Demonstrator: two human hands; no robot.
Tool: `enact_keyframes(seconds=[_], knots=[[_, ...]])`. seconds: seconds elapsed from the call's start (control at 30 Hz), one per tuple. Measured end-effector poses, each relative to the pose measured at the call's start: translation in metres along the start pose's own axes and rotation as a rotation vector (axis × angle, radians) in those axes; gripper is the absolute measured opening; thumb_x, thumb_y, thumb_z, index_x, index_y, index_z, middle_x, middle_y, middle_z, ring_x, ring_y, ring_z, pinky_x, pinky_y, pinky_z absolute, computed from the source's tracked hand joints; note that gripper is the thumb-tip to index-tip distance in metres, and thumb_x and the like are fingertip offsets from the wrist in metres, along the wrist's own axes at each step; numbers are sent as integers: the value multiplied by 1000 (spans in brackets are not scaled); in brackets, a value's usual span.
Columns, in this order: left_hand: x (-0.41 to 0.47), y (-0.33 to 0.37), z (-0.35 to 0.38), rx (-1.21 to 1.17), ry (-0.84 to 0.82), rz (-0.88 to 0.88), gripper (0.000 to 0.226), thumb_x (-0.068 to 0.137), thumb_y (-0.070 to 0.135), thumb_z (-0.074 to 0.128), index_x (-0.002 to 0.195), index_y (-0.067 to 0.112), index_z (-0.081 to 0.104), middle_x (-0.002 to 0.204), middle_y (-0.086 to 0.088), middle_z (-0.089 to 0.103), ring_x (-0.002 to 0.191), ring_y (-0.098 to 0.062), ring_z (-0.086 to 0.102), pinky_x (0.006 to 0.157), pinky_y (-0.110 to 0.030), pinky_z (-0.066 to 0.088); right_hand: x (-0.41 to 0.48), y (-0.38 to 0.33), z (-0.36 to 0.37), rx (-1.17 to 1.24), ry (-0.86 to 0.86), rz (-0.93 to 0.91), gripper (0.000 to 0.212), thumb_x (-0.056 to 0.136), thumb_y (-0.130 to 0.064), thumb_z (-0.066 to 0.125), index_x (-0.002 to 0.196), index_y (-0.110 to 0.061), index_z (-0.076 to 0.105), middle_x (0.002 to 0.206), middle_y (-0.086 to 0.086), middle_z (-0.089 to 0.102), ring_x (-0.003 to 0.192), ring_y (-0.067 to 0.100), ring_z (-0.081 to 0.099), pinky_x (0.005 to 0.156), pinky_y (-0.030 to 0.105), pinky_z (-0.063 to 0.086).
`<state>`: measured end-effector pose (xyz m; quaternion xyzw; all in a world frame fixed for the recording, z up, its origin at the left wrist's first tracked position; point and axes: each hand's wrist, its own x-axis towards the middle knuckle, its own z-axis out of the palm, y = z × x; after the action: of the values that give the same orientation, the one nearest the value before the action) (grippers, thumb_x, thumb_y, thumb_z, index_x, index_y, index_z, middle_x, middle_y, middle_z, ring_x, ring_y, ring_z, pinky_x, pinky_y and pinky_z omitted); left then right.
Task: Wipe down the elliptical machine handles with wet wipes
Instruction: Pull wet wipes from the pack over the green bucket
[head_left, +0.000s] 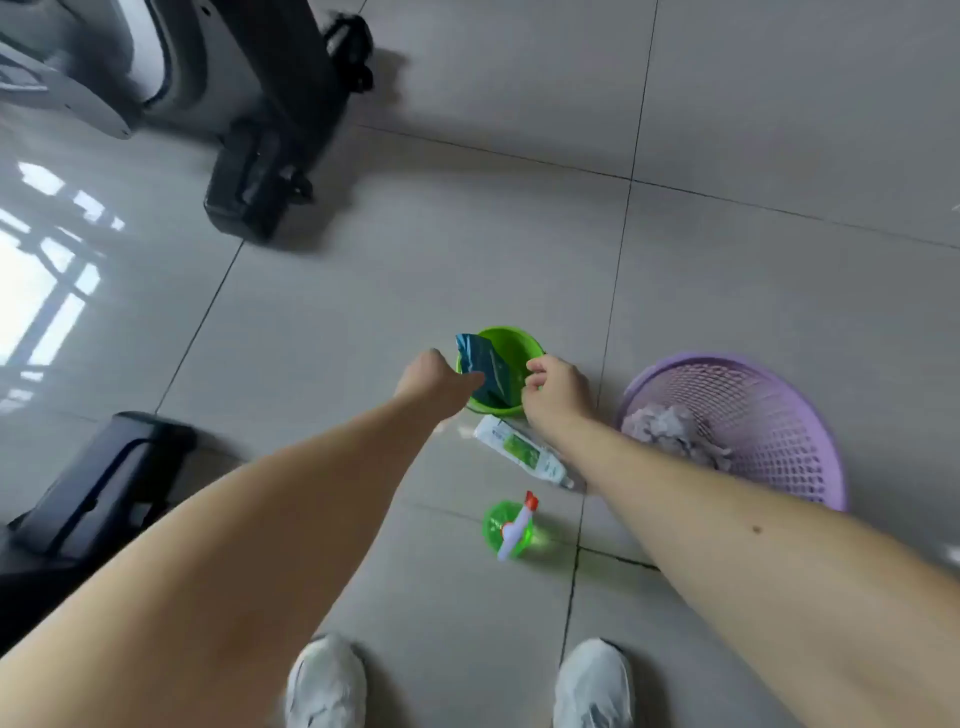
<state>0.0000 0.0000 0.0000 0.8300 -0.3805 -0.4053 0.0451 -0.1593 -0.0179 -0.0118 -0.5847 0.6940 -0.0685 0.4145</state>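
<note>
Pinches the blue wet wipes packet (485, 371) by its lower corner in the left hand (434, 379), over the green bucket (511, 340) near frame centre. Brings the right hand (553, 389) in at three o'clock, fingers curled by the rim; cannot tell whether gripping anything. Looks like the fetching step: next, needs one wipe pulled free, then carried to the elliptical machine (249, 171) at ten o'clock. Cannot read any print on packet or on the white bottle (519, 452) at six o'clock.
</note>
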Motion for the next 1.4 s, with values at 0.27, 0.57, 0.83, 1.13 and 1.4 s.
enact_keyframes(seconds=[0.27,0.57,0.83,1.13,1.4], knots=[[106,6,44,-111,-16,-9,50,82,52,77,81,7,53,82,-11,69,82,-27,72,78,-35,61,83,21,43,56,-3,17,46,92,-4,57,136,-13,62,139,9,62,128,29,58,104,28,45],[104,4,37,-148,76,62,21,90,24,59,102,6,60,95,-9,64,84,-26,61,69,-30,48,106,35,44,305,57,147,27,80,-13,60,104,-6,70,103,16,71,98,39,72,87,47,63],[86,7,-27,-145,138,469,7,90,18,61,94,14,61,86,-1,64,76,-19,60,60,-28,44,87,0,14,208,23,-105,76,85,-30,83,150,-14,46,152,8,50,139,28,49,109,37,41],[67,5,-59,-15,181,713,16,84,11,67,79,20,55,76,3,55,71,-18,51,54,-24,39,70,-11,6,165,-56,-318,41,62,-41,92,97,-29,73,97,-8,76,98,22,72,86,37,59],[87,10,-42,-645,166,402,81,89,40,78,149,4,37,138,-13,54,124,-30,59,101,-39,50,70,-10,-12,495,84,-171,15,90,-19,81,102,-15,73,101,3,75,93,23,71,78,32,57]])
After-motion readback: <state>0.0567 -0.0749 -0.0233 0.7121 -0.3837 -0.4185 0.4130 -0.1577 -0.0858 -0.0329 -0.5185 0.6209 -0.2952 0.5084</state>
